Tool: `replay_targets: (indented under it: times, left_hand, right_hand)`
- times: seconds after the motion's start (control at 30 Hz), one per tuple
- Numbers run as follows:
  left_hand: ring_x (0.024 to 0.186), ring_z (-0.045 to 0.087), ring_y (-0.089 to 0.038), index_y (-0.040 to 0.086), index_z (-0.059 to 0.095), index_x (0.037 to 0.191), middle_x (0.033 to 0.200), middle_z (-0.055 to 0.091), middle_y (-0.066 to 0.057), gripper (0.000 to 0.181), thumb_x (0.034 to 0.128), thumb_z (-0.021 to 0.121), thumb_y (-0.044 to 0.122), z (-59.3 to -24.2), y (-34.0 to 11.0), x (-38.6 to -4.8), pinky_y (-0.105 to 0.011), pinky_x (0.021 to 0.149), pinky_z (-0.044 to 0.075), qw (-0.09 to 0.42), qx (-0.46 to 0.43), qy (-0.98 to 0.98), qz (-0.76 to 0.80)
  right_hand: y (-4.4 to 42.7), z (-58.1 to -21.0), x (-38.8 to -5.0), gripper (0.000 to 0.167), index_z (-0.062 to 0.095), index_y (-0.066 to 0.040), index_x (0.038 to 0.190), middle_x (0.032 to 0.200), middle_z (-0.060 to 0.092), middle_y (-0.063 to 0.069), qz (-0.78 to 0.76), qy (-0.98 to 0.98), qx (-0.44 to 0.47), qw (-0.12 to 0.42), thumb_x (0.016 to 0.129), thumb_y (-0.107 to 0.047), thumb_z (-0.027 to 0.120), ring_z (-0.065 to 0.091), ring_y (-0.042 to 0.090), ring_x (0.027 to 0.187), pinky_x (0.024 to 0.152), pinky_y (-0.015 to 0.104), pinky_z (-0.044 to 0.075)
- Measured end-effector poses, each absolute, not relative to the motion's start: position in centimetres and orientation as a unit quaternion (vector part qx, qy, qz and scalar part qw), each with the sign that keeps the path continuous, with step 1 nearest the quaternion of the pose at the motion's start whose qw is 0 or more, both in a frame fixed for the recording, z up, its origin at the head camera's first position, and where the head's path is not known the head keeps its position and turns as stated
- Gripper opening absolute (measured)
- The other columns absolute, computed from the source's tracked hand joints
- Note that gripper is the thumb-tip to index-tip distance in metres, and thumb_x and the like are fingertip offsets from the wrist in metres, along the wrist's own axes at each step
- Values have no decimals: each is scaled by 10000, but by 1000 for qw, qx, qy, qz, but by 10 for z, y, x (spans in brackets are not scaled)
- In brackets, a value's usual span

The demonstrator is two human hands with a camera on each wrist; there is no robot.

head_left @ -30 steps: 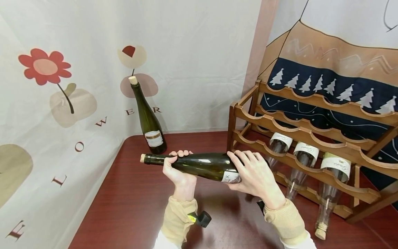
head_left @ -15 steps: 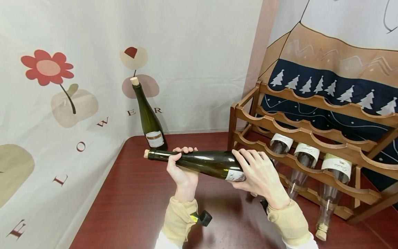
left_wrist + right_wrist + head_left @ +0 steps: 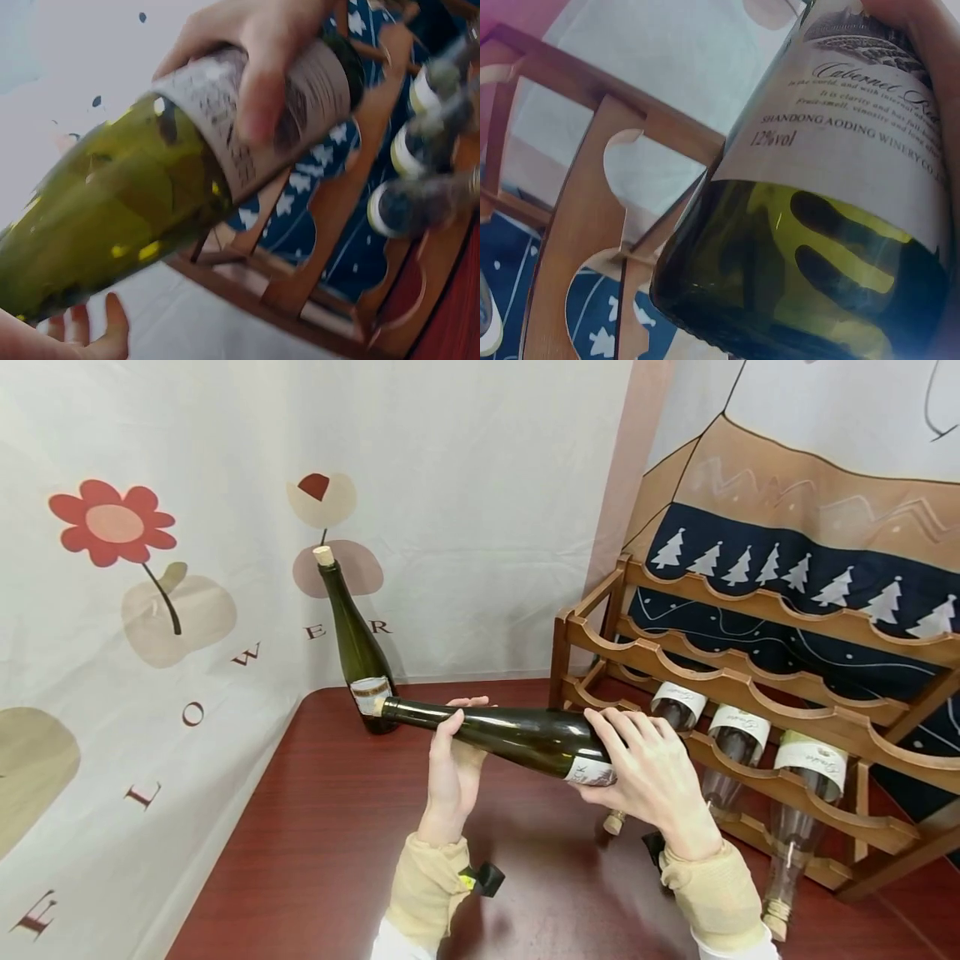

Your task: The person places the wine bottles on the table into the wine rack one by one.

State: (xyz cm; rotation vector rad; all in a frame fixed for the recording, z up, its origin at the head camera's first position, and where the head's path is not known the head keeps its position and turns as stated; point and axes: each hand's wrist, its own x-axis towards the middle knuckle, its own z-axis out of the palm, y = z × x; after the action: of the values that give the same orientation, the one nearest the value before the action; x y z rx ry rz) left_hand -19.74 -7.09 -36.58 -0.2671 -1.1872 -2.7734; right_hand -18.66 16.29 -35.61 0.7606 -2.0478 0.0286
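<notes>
A dark green wine bottle [image 3: 517, 735], corked, is held in the air above the table, lying nearly level with its neck to the left and slightly raised. My right hand [image 3: 652, 768] grips its base end over the white label; in the left wrist view that thumb presses the label. Around the neck and shoulder stands my left hand [image 3: 453, 777], thumb in front and fingers behind. The left wrist view shows its fingers [image 3: 116, 326] loosely extended beside the glass. Printed text on the label [image 3: 840, 120] faces the right wrist camera. The palm contact is hidden.
A wooden wine rack [image 3: 750, 681] stands at the right, with several clear bottles [image 3: 813, 760] lying neck-down in its lower tier. One cork [image 3: 615, 822] pokes out below my right hand. Another green bottle [image 3: 360, 652] stands upright at the back left of the red-brown table [image 3: 300, 860].
The held bottle has shifted right and upward, toward the rack. My left hand's fingers have loosened from the neck and straightened. The right hand keeps its grip on the base end.
</notes>
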Motion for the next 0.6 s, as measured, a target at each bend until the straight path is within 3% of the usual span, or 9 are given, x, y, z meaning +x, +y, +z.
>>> replay_targets:
  times: [0.2, 0.3, 0.47, 0.6]
  left_hand:
    - [813, 653, -53, 143, 604, 983, 880, 681, 94, 195, 967, 437, 243, -365, -81, -201, -315, 857, 519, 27, -91, -553, -828]
    - [843, 655, -83, 58, 577, 1043, 930, 674, 2, 226, 965, 481, 248, -362, -88, -201, -379, 911, 516, 25, -67, -658, -750]
    - [919, 668, -162, 57, 641, 1021, 979, 714, -118, 310, 904, 609, 343, -357, -102, -196, -362, 879, 515, 59, -36, -817, -572]
    - [763, 652, -119, 125, 666, 889, 833, 708, -25, 208, 846, 690, 327, -355, -110, -190, -256, 725, 511, 121, -88, -877, -457]
  right_hand:
    - [171, -354, -188, 951, 587, -41, 1220, 1020, 658, 157, 8, -834, 302, 463, 464, -587, 777, 612, 360, 845, 661, 456, 462]
    - [174, -353, -189, 946, 585, -42, 1221, 1021, 658, 161, 9, -835, 299, 462, 468, -580, 777, 610, 367, 839, 665, 464, 465]
    - [177, -353, -190, 899, 591, -37, 1211, 1009, 660, 161, 12, -832, 299, 467, 506, -574, 746, 609, 370, 815, 654, 468, 464]
    - [179, -354, -192, 882, 595, -35, 1206, 1007, 662, 165, 6, -832, 298, 468, 532, -592, 718, 607, 372, 798, 647, 468, 465]
